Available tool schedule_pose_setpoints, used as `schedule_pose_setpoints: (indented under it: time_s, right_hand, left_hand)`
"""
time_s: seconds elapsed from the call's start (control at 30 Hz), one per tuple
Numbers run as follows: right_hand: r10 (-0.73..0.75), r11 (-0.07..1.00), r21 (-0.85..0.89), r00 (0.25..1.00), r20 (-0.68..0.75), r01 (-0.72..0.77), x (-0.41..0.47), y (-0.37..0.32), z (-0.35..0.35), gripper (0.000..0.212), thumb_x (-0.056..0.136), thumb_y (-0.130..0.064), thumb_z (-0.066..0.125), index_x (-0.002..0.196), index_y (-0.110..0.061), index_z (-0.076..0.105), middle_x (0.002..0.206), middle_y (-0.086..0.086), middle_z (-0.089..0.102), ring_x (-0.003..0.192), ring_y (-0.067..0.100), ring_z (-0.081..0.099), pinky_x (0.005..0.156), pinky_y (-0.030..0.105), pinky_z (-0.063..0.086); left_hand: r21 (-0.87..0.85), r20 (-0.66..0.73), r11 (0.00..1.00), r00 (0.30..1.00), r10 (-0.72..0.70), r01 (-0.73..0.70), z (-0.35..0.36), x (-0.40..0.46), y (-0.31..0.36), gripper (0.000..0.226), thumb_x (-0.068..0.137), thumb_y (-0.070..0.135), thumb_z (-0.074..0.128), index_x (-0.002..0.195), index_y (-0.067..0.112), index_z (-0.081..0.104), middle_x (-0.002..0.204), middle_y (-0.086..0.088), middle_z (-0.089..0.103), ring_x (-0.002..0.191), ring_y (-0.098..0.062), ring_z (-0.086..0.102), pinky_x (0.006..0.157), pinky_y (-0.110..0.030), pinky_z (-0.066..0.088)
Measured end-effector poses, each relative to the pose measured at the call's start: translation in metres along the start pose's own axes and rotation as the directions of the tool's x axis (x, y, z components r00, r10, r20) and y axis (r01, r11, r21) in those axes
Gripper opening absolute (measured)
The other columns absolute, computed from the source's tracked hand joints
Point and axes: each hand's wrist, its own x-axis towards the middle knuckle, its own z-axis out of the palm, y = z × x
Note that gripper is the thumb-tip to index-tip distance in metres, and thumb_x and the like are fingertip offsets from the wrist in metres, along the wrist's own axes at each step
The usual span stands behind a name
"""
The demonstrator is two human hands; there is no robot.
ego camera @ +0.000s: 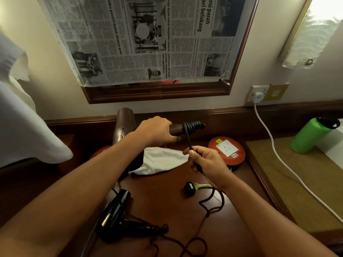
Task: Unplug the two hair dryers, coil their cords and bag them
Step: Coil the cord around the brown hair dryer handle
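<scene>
Now coiling: left hand (157, 131) grips brown dryer (125, 125) handle at far bench (167, 201); right hand (206, 162) pinches cord (189, 140). Judgement: keep tension, lay turns side by side. Black dryer (118, 214) lies near, uncoiled.

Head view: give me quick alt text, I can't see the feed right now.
The left hand grips a brown hair dryer by its handle while the right hand pinches its dark cord, a few turns already wound round the handle end. A black hair dryer lies on the wooden desk below, cord loose.
</scene>
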Motion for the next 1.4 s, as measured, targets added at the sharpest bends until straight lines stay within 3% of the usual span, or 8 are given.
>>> schedule_pose_setpoints:
  time_s: [0.27, 0.33, 0.5, 0.83, 1.03, 1.23, 1.33, 1.4]
  right_hand:
    - [0.169, 0.981, 0.075, 0.981, 0.099, -0.177, 0.007, 0.006, -0.004, 0.049, 0.094, -0.047, 0.043, 0.060, -0.018, 0.064, 0.051, 0.001, 0.033, 0.042, 0.012, 0.024, 0.043, 0.021, 0.020]
    - [0.203, 0.969, 0.113, 0.968, 0.145, -0.220, 0.008, 0.007, -0.007, 0.048, 0.095, -0.046, 0.043, 0.063, -0.019, 0.065, 0.052, 0.001, 0.033, 0.043, 0.011, 0.024, 0.045, 0.023, 0.017]
    - [0.220, 0.922, 0.236, 0.918, 0.331, -0.306, 0.013, 0.013, -0.021, 0.036, 0.098, -0.033, 0.043, 0.092, -0.005, 0.065, 0.061, 0.000, 0.036, 0.047, 0.011, 0.027, 0.044, 0.022, 0.022]
    - [0.293, 0.903, 0.157, 0.842, 0.453, -0.399, 0.031, 0.014, -0.040, 0.032, 0.093, -0.036, 0.049, 0.083, -0.009, 0.063, 0.061, -0.001, 0.030, 0.051, 0.012, 0.026, 0.049, 0.023, 0.031]
    - [0.345, 0.926, 0.010, 0.856, 0.385, -0.378, 0.048, 0.007, -0.051, 0.039, 0.087, -0.049, 0.054, 0.068, -0.014, 0.051, 0.055, -0.004, 0.030, 0.047, 0.011, 0.024, 0.044, 0.022, 0.023]
    - [0.324, 0.946, -0.058, 0.909, 0.261, -0.320, 0.061, -0.020, -0.061, 0.014, 0.091, -0.016, 0.056, 0.078, -0.010, 0.058, 0.060, 0.001, 0.041, 0.047, 0.010, 0.027, 0.045, 0.025, 0.017]
    - [0.331, 0.936, -0.188, 0.927, 0.174, -0.299, 0.068, -0.036, -0.063, 0.029, 0.094, 0.002, 0.038, 0.085, -0.006, 0.064, 0.057, 0.002, 0.046, 0.043, 0.009, 0.030, 0.044, 0.024, 0.021]
    - [0.325, 0.918, -0.291, 0.930, 0.172, -0.268, 0.073, -0.047, -0.064, 0.024, 0.095, -0.003, 0.045, 0.087, -0.006, 0.068, 0.067, 0.012, 0.053, 0.045, 0.014, 0.037, 0.041, 0.023, 0.028]
  left_hand:
    - [-0.032, -0.014, 0.999, 1.000, 0.023, -0.023, -0.006, -0.001, 0.002, 0.042, 0.079, 0.065, 0.060, 0.089, 0.024, 0.057, 0.079, 0.005, 0.058, 0.074, -0.014, 0.057, 0.067, -0.033, 0.050]
    - [-0.035, -0.010, 0.999, 1.000, 0.020, -0.021, -0.006, -0.002, 0.002, 0.043, 0.079, 0.065, 0.060, 0.089, 0.023, 0.058, 0.080, 0.005, 0.059, 0.074, -0.014, 0.057, 0.068, -0.034, 0.051]
    - [-0.072, 0.013, 0.997, 1.000, 0.019, -0.018, -0.009, -0.004, 0.003, 0.041, 0.079, 0.063, 0.061, 0.087, 0.023, 0.058, 0.079, 0.004, 0.060, 0.073, -0.014, 0.058, 0.068, -0.034, 0.051]
    - [-0.075, 0.059, 0.993, 0.993, 0.100, -0.095, -0.016, -0.014, 0.011, 0.035, 0.081, 0.060, 0.062, 0.084, 0.025, 0.055, 0.076, 0.005, 0.060, 0.068, -0.010, 0.056, 0.060, -0.028, 0.042]
    - [-0.129, 0.062, 0.980, 0.985, 0.158, -0.149, -0.022, -0.018, 0.015, 0.032, 0.080, 0.057, 0.066, 0.083, 0.026, 0.057, 0.075, 0.005, 0.061, 0.071, -0.013, 0.058, 0.066, -0.031, 0.047]
    - [-0.118, 0.093, 0.979, 0.979, 0.180, -0.169, -0.019, -0.021, 0.016, 0.028, 0.080, 0.053, 0.067, 0.086, 0.028, 0.055, 0.075, 0.008, 0.057, 0.070, -0.011, 0.055, 0.068, -0.029, 0.047]
    - [-0.061, 0.102, 0.981, 0.976, 0.191, -0.185, -0.018, -0.022, 0.019, 0.028, 0.081, 0.054, 0.065, 0.087, 0.029, 0.053, 0.075, 0.009, 0.055, 0.069, -0.009, 0.053, 0.067, -0.029, 0.048]
    - [-0.030, 0.103, 0.980, 0.975, 0.199, -0.197, -0.017, -0.024, 0.022, 0.029, 0.081, 0.054, 0.065, 0.089, 0.029, 0.053, 0.076, 0.009, 0.055, 0.071, -0.010, 0.054, 0.066, -0.028, 0.048]
